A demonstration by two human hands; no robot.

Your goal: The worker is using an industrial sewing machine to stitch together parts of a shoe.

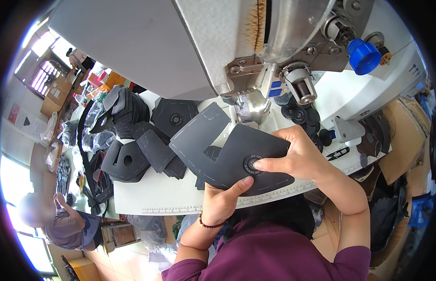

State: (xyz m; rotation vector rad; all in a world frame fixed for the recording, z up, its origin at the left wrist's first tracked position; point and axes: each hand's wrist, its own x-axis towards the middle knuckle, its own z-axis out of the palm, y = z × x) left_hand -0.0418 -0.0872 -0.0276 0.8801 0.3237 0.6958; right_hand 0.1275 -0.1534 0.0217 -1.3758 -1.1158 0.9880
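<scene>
Between my hands is a flat black cut panel, with a deep notch in its far edge and pale dashed marks along its borders. A round black badge sits on the panel's right half. My left hand grips the near edge, thumb on top just below the badge. From the right, my right hand pinches the panel, its thumb on the badge. The fingers beneath are hidden. Just beyond, the sewing machine's needle area stands over the white table.
Left of the panel lie several stacked black panels, one with a badge. Round black parts pile up right of the machine head. A ruler strip follows the table's front edge. At far left, another person sits.
</scene>
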